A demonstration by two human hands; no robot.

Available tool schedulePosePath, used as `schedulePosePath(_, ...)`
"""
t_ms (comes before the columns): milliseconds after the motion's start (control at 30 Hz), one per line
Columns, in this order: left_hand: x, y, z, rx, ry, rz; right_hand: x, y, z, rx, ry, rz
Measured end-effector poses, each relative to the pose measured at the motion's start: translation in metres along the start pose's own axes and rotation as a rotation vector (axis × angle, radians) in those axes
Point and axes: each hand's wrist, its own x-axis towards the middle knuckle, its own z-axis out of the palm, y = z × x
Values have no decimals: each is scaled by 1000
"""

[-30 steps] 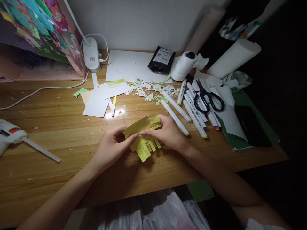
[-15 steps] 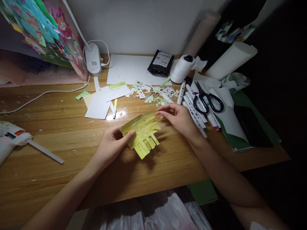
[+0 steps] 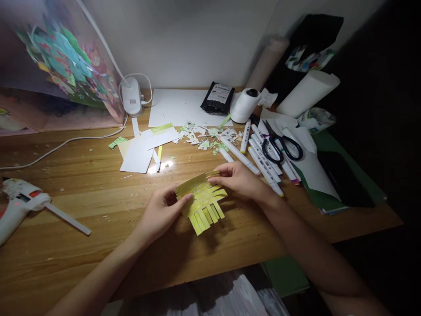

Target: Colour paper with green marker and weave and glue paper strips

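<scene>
A yellow piece of woven paper strips [image 3: 204, 199] is held above the wooden table, its loose strip ends hanging toward me and to the right. My left hand [image 3: 166, 208] grips its left edge, thumb on top and fingers underneath. At the upper right edge, my right hand [image 3: 235, 180] pinches the paper between thumb and fingers. Exactly which strip lies in that pinch is hard to make out. Beyond my hands lie white paper pieces [image 3: 136, 154] and a heap of green and white paper scraps [image 3: 204, 137].
Black-handled scissors [image 3: 283, 147] lie on several white markers [image 3: 263, 162] at the right. A glue gun [image 3: 28, 204] rests at the left, its stick pointing inward. At the back are a white power strip [image 3: 132, 97], a black packet [image 3: 217, 97] and a white camera [image 3: 246, 105].
My right hand has moved from beside the yellow woven paper onto its upper right edge and closed there. My left hand keeps its hold. The whole view has shifted slightly.
</scene>
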Motion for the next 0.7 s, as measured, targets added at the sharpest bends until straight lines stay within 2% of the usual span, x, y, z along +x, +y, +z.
schedulePosePath(133, 0, 1, -3, -4, 21, -22, 3, 2, -21, 32, 79, -21)
schedulePosePath(267, 0, 3, -6, -8, 59, -23, 7, 4, -32, 45, 362, -108)
schedulePosePath(300, 0, 2, -6, -20, 49, -23, 7, 4, -31, 44, 396, -132)
schedulePosePath(367, 0, 1, -6, -41, 18, -25, 6, 2, -24, 42, 353, -183)
schedulePosePath(500, 0, -1, -2, -36, -35, -29, 0, -1, 2, -81, 115, -238)
schedulePosePath(600, -1, -1, 0, -19, -53, -16, -3, 0, 12, -151, 109, -200)
schedulePosePath(700, -1, -1, -1, -2, -54, -3, -1, 1, 6, -118, 145, -192)
